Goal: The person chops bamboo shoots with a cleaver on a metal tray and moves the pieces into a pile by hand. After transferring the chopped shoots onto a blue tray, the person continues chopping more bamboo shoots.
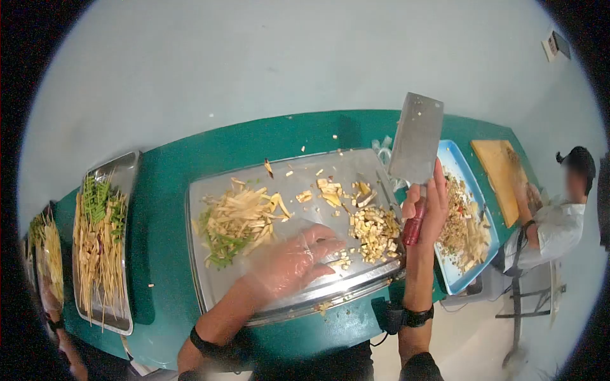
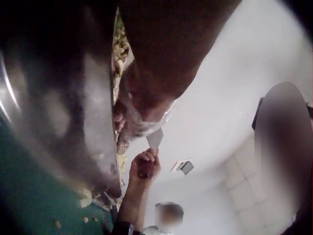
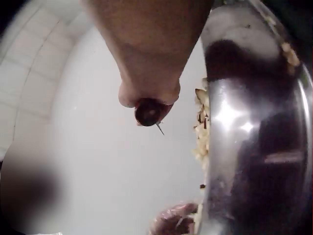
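Two hands work around a steel tray (image 1: 219,289): the left hand (image 1: 289,263), gloved in clear plastic, is open over its near side; the right hand (image 1: 431,209), beyond its right edge, grips a cleaver (image 1: 417,136), broad grey blade up. Pale diced pieces (image 1: 375,235) lie inside, right; green bench (image 1: 159,190) borders its left edge.

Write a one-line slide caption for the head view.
Right hand gripping a cleaver, gloved left hand near pale diced pieces on a metal tray.
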Motion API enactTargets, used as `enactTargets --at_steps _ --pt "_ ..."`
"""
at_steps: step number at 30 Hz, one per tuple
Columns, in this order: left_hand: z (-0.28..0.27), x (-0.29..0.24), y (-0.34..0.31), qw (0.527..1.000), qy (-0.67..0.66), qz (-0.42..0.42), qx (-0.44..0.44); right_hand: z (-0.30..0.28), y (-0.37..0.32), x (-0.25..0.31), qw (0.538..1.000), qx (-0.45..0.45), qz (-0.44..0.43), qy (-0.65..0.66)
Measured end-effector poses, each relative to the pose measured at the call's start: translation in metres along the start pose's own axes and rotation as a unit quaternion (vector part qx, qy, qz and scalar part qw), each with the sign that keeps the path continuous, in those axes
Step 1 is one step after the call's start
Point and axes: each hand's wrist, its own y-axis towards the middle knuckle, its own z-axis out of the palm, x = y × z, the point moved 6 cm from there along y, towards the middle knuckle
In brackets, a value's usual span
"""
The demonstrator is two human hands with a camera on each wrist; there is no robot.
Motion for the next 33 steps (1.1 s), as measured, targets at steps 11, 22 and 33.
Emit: enactTargets --at_steps 11,22,33 --pt "0.023 -0.024 0.014 0.998 -0.028 -0.057 0.024 -0.025 0.006 0.006 0.996 -0.033 -0.002 0.082" --pt "0.034 -0.024 0.045 0.995 0.026 -0.092 -0.002 -0.028 0.006 0.002 0.994 -0.027 -0.002 0.107" --pt "0.051 -0.051 0.069 0.981 0.182 -0.050 -0.037 -0.031 0.006 0.007 0.995 -0.032 -0.004 0.097"
